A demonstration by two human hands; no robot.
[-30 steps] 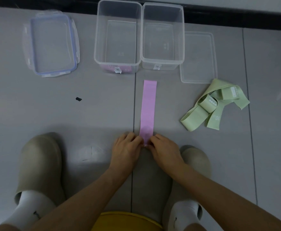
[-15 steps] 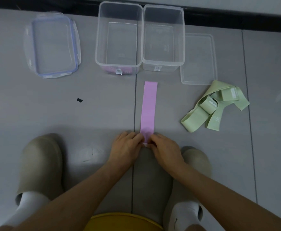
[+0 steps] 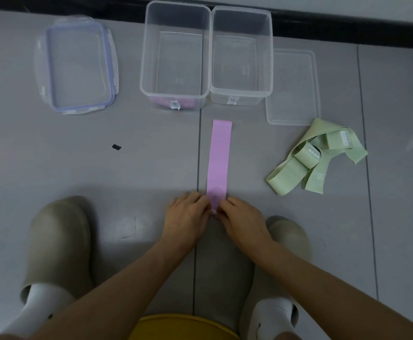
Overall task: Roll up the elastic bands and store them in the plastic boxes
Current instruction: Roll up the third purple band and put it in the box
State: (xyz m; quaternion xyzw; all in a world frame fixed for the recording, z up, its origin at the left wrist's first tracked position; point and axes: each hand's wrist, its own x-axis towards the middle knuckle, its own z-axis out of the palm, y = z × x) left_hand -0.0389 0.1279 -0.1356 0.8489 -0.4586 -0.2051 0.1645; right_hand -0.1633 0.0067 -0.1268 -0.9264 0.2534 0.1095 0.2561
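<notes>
Flat and straight on the grey tiled floor point(image 3: 53, 163): a long pink elastic band point(image 3: 219, 163), running away from the body just beside a tile joint. Far end just short of the boxes, near end under the fingertips. Pinched there from both sides, with a small fold or roll showing between the fingers, too small to tell which.

Beyond it, side by side and touching, a left clear plastic box point(image 3: 143, 69) and a right clear plastic box point(image 3: 272, 57), both upright and open-topped. Something pink point(image 3: 160, 103) low against the near wall of the left one. Just beside the right box, a flat clear plastic lid point(image 3: 296, 87); well apart to the left, a clear lid with a blue rim point(image 3: 51, 69). Right of the pink strip, a loose heap of pale green elastic bands point(image 3: 315, 158), far tip at the clear lid's near corner. A small black speck point(image 3: 116, 147) on the tile to the left. Along the far edge, a black skirting strip point(image 3: 347, 28).

Left hand point(image 3: 188, 217) and right hand point(image 3: 243, 220) palm down, close together, fingers curled onto the band's near end and gripping it. Bare forearms reaching forward between two beige clogs point(image 3: 58, 241) worn over white socks. Yellow cloth point(image 3: 183, 327) at the bottom edge.
</notes>
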